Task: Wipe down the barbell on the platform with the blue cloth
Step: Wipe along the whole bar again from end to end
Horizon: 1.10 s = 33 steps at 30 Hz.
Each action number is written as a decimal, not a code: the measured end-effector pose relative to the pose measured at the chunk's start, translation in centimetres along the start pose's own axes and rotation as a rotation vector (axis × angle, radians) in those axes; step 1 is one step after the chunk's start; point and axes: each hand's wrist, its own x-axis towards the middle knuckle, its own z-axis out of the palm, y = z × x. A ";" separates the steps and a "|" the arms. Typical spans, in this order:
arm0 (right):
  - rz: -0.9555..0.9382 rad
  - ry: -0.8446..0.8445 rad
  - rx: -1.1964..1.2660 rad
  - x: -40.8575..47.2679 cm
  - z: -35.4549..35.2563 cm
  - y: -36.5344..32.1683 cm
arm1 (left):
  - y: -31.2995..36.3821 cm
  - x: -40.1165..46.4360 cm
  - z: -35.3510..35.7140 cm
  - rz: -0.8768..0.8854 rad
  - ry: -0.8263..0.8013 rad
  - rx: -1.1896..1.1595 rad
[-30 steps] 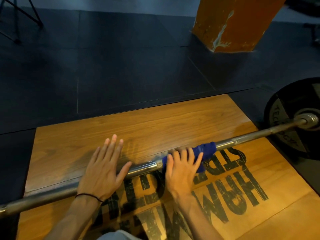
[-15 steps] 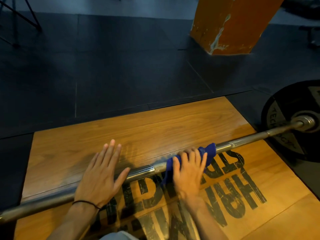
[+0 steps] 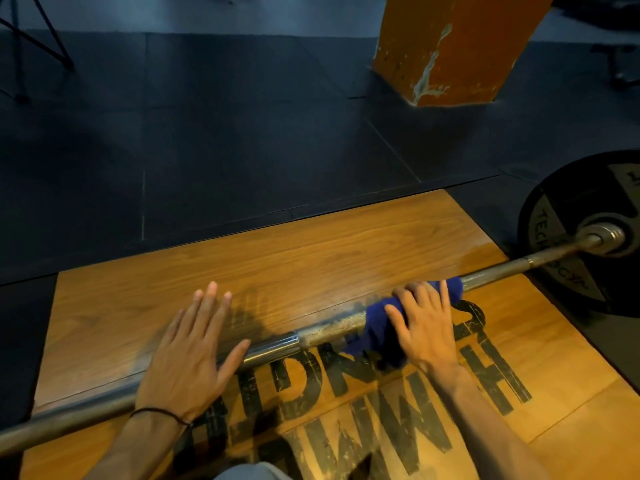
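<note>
Lying across a wooden platform (image 3: 311,251), the barbell (image 3: 277,342) runs from the lower left edge up to the right, where a black plate (image 3: 568,271) sits on its sleeve over dark rubber flooring (image 3: 207,133). At far left, thin black stand legs (image 3: 41,39) rest on that flooring. The left hand (image 3: 188,355), a thin black band (image 3: 162,414) at its wrist, presses flat on the bar with fingers spread and straight, gripping nothing. To its right the shaft shows a dull, speckled stretch of metal. Next comes the blue cloth (image 3: 375,322), draped over the bar and bunched around it; the right hand (image 3: 424,327) lies on top of it, fingers extended and slightly curved over the cloth and bar, pressing rather than clenching. Large worn black lettering (image 3: 415,410) is printed on the platform near the person. Farther back, toward the upper right, an orange block (image 3: 460,46) with chipped paint stands on the rubber floor
</note>
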 end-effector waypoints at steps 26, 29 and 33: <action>0.171 0.062 0.096 -1.0 2.2 -4.3 | 9.4 5.3 1.3 0.154 -0.029 0.007; 0.050 0.047 0.093 -2.6 2.9 -7.6 | 9.6 5.4 1.1 0.127 -0.063 0.024; -0.102 0.014 0.030 -1.3 2.1 -3.2 | 9.6 5.4 0.9 0.126 -0.073 0.039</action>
